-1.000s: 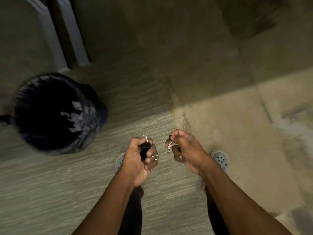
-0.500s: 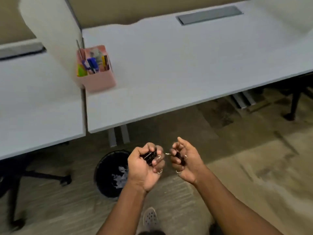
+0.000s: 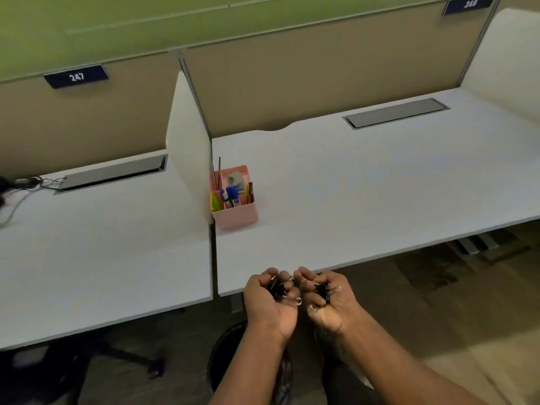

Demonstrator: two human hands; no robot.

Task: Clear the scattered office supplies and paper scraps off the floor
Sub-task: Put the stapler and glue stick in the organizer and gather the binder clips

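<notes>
Left hand (image 3: pixel 273 299) palm up, fingers (image 3: pixel 287 287) curled round black binder clips (image 3: pixel 277 290), right hand (image 3: pixel 328 302) just beside it, fingers curled round more binder clips (image 3: pixel 323 292), pink pen holder (image 3: pixel 235 213) on the white surface (image 3: pixel 365 200) beyond the fingers, black bin (image 3: pixel 225 358) below the wrists.

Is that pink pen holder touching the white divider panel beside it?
Cannot tell. In the head view the pink pen holder stands on the desk right against the white divider panel, its left edge meeting the panel's outline, with no gap visible, but actual contact isn't plain.
</notes>
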